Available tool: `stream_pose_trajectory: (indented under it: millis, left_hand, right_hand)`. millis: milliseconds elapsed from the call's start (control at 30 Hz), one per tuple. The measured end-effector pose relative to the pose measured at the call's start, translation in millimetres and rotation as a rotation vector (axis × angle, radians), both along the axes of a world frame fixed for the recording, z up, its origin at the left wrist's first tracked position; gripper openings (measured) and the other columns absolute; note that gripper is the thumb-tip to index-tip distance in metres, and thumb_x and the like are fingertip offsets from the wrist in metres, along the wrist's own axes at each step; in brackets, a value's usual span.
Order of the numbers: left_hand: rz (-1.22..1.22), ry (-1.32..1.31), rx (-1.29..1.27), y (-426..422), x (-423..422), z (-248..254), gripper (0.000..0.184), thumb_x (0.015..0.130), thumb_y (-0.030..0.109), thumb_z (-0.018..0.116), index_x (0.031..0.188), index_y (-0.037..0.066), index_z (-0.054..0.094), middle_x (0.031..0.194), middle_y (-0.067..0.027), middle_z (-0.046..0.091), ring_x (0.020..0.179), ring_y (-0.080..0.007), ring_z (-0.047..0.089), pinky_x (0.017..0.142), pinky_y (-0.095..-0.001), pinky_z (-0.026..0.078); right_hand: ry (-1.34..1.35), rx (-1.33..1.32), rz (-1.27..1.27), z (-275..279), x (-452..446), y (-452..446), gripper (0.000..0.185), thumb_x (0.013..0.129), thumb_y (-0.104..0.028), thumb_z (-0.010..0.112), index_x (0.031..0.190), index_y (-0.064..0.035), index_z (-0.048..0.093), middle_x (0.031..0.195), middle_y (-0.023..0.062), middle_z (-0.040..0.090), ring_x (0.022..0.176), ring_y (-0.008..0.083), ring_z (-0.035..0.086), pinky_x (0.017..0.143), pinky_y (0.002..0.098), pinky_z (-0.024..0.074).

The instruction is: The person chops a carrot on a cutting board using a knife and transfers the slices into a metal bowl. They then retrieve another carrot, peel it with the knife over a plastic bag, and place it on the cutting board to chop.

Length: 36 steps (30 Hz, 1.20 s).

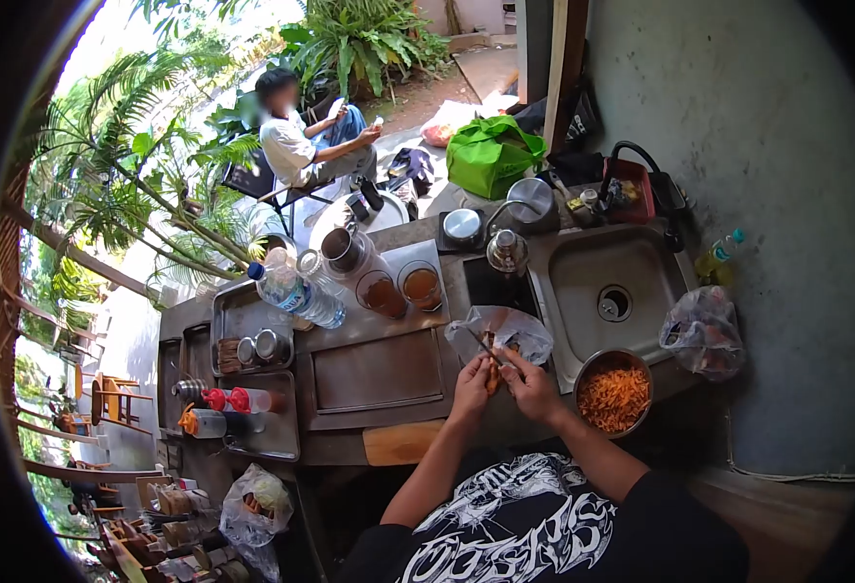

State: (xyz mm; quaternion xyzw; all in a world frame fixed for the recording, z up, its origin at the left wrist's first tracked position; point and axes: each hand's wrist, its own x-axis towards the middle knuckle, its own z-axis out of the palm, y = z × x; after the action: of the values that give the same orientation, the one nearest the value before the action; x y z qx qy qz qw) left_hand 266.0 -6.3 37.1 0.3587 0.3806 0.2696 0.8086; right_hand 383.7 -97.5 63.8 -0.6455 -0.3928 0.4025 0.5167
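My left hand (473, 386) is closed round a small orange-brown piece (492, 377), which looks like a carrot. My right hand (531, 383) grips a knife (480, 340), its thin blade pointing up and left over the piece. Just beyond both hands lies an open clear plastic bag (513, 325) with brown and orange bits inside. A metal bowl (652, 395) of shredded orange pieces (614, 394) stands to the right of my right hand, in front of the sink (583, 335).
A wooden board (403, 443) lies at the counter's front edge. Glasses of brown drink (419, 286), a water bottle (296, 296) and metal trays (286, 428) stand left. A plastic bag (704, 333) sits right of the sink. A person (296, 146) sits beyond the counter.
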Motion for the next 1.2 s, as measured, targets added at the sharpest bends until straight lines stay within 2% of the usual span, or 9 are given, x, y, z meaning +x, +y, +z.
stream_pose_trajectory:
  millis: [133,200,467,667,733,833,933,1100,1200]
  left_hand:
    - [0.036,0.110,0.147,-1.3,5.1,19.0,0.028,0.110,0.024,0.048,0.127,0.006,0.061,0.077,0.0063,0.053,0.062,-0.0037,0.046,0.056,-0.0216,0.040]
    - [0.012,0.095,0.077,-3.2,3.7,27.7,0.028,0.111,0.024,0.046,0.124,0.005,0.061,0.075,0.0070,0.048,0.062,-0.0031,0.043,0.055,-0.0213,0.038]
    - [0.109,0.119,0.163,-8.6,-4.3,32.9,0.025,0.109,0.022,0.045,0.118,0.006,0.063,0.078,0.0060,0.051,0.065,-0.0029,0.045,0.056,-0.0210,0.037]
    - [0.142,0.253,0.410,-4.6,3.0,1.1,0.028,0.105,0.016,0.045,0.119,-0.001,0.063,0.092,-0.0036,0.065,0.078,-0.0127,0.059,0.069,-0.0304,0.048]
    - [0.180,0.264,0.448,-9.6,5.7,6.8,0.028,0.104,0.014,0.045,0.118,-0.003,0.063,0.095,-0.0067,0.068,0.081,-0.0162,0.062,0.074,-0.0336,0.050]
    - [0.100,0.468,0.655,-17.6,-0.8,5.5,0.028,0.102,0.012,0.046,0.114,-0.005,0.065,0.096,-0.0106,0.070,0.086,-0.0207,0.065,0.078,-0.0371,0.051]
    - [0.107,0.432,0.601,-16.0,-6.0,-2.4,0.024,0.101,0.011,0.047,0.104,-0.003,0.066,0.086,-0.0077,0.067,0.079,-0.0181,0.063,0.072,-0.0343,0.050]
    - [0.100,0.174,0.177,-17.3,-21.5,1.9,0.020,0.102,0.013,0.048,0.092,0.001,0.061,0.073,0.0033,0.053,0.064,-0.0053,0.045,0.057,-0.0227,0.035]
    - [-0.001,0.181,0.266,-13.1,-26.3,11.1,0.022,0.104,0.014,0.047,0.103,0.000,0.064,0.073,0.0051,0.050,0.064,-0.0034,0.041,0.056,-0.0205,0.032]
  right_hand:
    - [-0.030,0.031,-0.095,-8.2,3.9,8.1,0.053,0.104,-0.029,0.059,0.146,0.0016,0.048,0.106,0.0161,0.073,0.091,0.0172,0.069,0.081,0.0326,0.0542]
    - [-0.055,0.042,-0.065,-13.1,5.6,12.4,0.053,0.104,-0.029,0.059,0.145,0.0024,0.049,0.108,0.0164,0.073,0.091,0.0177,0.070,0.081,0.0327,0.0543]
    - [0.009,0.067,0.097,-9.4,10.0,14.8,0.054,0.102,-0.029,0.062,0.144,0.0036,0.049,0.107,0.0190,0.073,0.093,0.0197,0.071,0.081,0.0335,0.0547]
    - [-0.273,0.071,0.041,-8.7,6.9,17.4,0.052,0.100,-0.029,0.063,0.140,0.0031,0.053,0.101,0.0277,0.072,0.093,0.0399,0.073,0.081,0.0420,0.0552]
    - [-0.335,0.000,0.039,2.4,5.2,14.2,0.049,0.101,-0.034,0.057,0.137,-0.0015,0.056,0.101,0.0318,0.069,0.093,0.0508,0.066,0.079,0.0557,0.0531]
    - [-0.411,-0.118,0.072,3.0,4.6,11.7,0.049,0.101,-0.032,0.057,0.138,0.0005,0.055,0.096,0.0293,0.070,0.088,0.0500,0.067,0.076,0.0559,0.0528]
    - [-0.522,-0.113,0.087,3.2,-0.8,10.2,0.051,0.102,-0.036,0.053,0.142,-0.0058,0.054,0.091,0.0283,0.070,0.085,0.0490,0.068,0.074,0.0590,0.0536]
    - [-0.619,-0.135,0.113,19.9,-7.8,9.8,0.048,0.102,-0.034,0.054,0.146,-0.0151,0.054,0.093,0.0220,0.072,0.082,0.0443,0.070,0.071,0.0560,0.0553]
    - [-0.658,-0.122,0.133,17.3,-4.6,13.4,0.043,0.102,-0.032,0.055,0.143,-0.0193,0.059,0.097,0.0193,0.073,0.083,0.0432,0.070,0.073,0.0534,0.0559]
